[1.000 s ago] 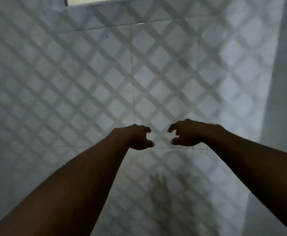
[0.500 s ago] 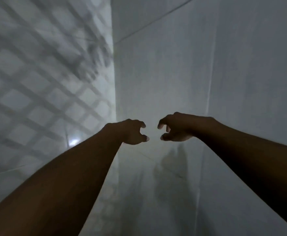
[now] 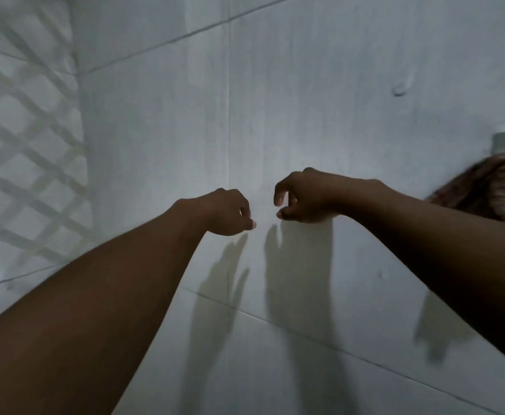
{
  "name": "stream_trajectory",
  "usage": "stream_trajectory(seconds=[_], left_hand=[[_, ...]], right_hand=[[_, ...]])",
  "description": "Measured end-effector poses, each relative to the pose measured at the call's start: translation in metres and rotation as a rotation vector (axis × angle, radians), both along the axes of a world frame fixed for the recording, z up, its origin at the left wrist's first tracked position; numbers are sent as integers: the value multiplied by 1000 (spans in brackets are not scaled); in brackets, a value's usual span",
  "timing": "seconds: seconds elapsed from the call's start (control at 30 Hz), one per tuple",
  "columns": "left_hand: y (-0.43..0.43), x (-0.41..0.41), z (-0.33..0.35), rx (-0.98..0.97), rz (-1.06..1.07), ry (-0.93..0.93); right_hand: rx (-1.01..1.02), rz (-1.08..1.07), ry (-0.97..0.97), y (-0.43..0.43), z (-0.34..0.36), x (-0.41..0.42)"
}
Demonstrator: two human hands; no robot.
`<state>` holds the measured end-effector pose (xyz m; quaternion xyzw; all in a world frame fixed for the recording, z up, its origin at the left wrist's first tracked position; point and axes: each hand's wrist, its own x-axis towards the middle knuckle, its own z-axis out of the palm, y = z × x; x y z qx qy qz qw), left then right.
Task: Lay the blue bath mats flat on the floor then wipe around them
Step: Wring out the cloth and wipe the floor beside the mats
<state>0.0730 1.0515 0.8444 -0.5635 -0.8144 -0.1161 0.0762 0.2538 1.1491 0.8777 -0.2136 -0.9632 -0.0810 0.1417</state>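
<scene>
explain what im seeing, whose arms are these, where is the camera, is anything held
There is no machine: these are a person's two bare arms, filmed by a wide-angle camera worn on the head. The left hand and right hand reach forward, fingers loosely curled, holding nothing. Ahead is a pale tiled wall with their shadows on it; a lattice-patterned surface lies to the left. At the right edge a blurred brown striped cloth sits below a white fitting. No blue mat is in view.

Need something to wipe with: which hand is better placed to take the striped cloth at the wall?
Probably the right hand: it is empty, and the striped cloth hangs on its side.
</scene>
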Motion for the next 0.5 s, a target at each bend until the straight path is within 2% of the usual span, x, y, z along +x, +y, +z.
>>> stream_trajectory(seconds=[0.23,0.5], left_hand=[[4,61,17,180,-208,-21],[14,135,-13,312,-474,-102]], right_hand=[[27,-116,96,-29,2,73],[121,-300,433,-62,-9,162]])
